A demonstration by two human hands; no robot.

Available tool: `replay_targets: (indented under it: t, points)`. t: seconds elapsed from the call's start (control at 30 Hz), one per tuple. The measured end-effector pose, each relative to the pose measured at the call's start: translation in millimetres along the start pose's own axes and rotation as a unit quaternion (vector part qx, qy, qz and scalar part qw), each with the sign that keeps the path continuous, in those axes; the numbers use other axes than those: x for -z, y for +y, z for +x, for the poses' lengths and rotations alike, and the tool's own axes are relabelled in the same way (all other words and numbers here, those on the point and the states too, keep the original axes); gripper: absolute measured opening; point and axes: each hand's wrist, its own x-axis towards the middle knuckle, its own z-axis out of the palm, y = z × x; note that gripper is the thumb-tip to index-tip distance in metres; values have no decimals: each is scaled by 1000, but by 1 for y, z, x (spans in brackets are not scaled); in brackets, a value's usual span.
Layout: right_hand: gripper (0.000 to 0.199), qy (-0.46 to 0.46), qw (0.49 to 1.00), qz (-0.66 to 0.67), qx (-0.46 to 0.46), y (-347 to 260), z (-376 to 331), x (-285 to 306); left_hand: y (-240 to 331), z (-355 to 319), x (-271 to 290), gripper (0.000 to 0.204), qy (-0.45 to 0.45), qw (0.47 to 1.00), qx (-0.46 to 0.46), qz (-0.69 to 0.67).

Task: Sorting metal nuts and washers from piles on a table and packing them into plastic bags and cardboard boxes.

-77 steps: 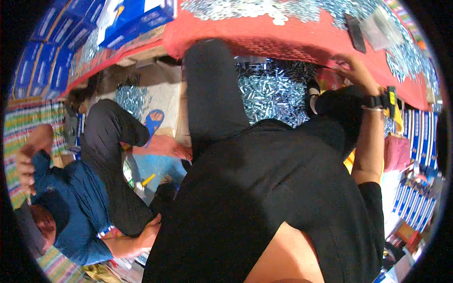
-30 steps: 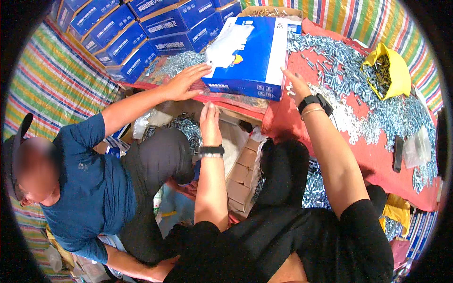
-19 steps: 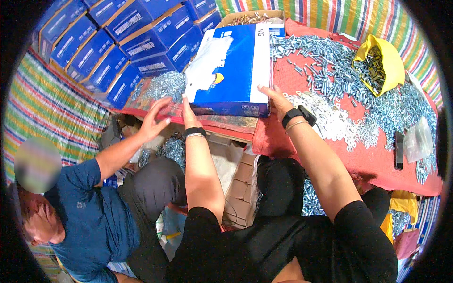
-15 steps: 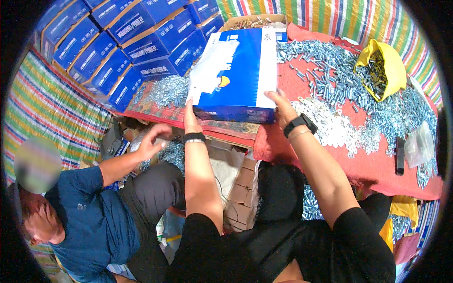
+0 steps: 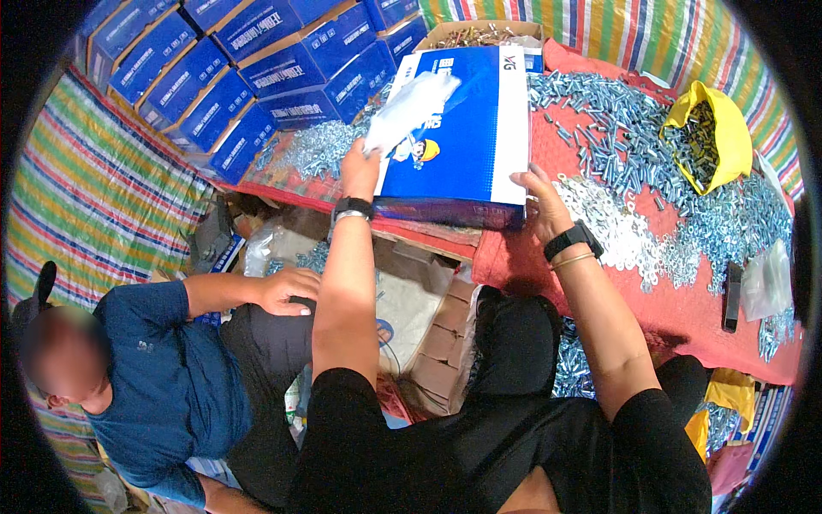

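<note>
A blue and white cardboard box [image 5: 479, 128] lies on the red-covered table in front of me. My left hand [image 5: 360, 171] is at its left edge, fingers closed on the near end of a clear plastic bag [image 5: 411, 107] that lies across the box's top. My right hand [image 5: 545, 206] grips the box's near right corner, thumb on the top edge and fingers down the side. The bag's contents, if any, cannot be made out.
Stacked blue boxes [image 5: 300, 77] stand at the back left. Loose metal sleeves [image 5: 599, 128], washers [image 5: 604, 223] and a yellow bag [image 5: 728, 146] of fasteners lie to the right. An open carton [image 5: 488, 36] is behind the box. A co-worker [image 5: 171, 368] sits at my left.
My left hand has moved from the box's near left side up onto the plastic bag, which now bares more of the printed top. The co-worker's raised hand has come down onto their leg.
</note>
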Motion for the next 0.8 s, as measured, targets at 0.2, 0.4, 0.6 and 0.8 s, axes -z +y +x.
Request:
replay_targets:
  t: [0.2, 0.4, 0.6, 0.8]
  points:
    - [57, 19, 999, 37, 20, -1, -2, 1, -49, 2, 1, 34, -91, 842, 155, -509]
    - [84, -11, 996, 78, 52, -5, -1, -10, -22, 11, 47, 32, -46, 894, 112, -432]
    - [82, -51, 991, 78, 97, -13, -5, -24, 16, 12, 87, 27, 6, 939, 36, -341]
    - [72, -26, 989, 54, 138, -25, -31, -34, 10, -2, 98, 28, -5, 933, 53, -355]
